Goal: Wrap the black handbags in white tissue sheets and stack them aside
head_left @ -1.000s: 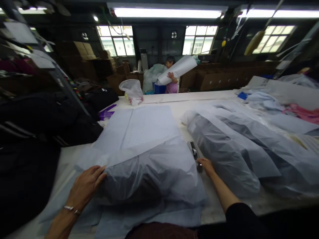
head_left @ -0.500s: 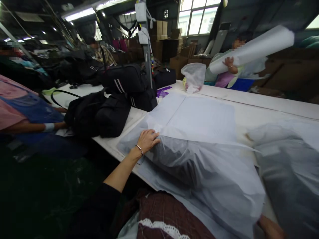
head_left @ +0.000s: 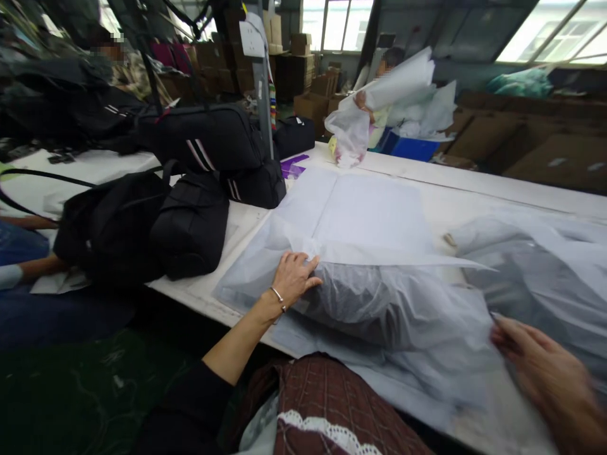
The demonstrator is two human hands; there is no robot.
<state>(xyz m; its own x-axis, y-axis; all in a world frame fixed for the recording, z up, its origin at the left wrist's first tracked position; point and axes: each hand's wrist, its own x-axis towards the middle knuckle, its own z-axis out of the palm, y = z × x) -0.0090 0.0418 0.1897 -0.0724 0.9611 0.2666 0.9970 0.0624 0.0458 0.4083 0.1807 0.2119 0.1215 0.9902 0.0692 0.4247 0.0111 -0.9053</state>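
Observation:
A large translucent plastic bag lies along the near side of the white table, with a dark bulky item showing through it. My left hand rests on its left end, palm down and fingers slightly spread. At the bag's right end is my right hand, blurred, with its fingers curled together. Whatever those fingers pinch is hidden. Behind the bag, flat white plastic sheets are spread on the table. A second filled translucent bag lies beyond my right hand.
Black travel bags stand at the left, beside a grey post. A co-worker's arm reaches to them. At the back, another person's hand holds a white plastic roll. A small clear bag stands on the table.
My right hand has risen from the bag's lower right corner to its right end. My left hand stays on the bag. The view has turned right, and the co-worker's roll is lower.

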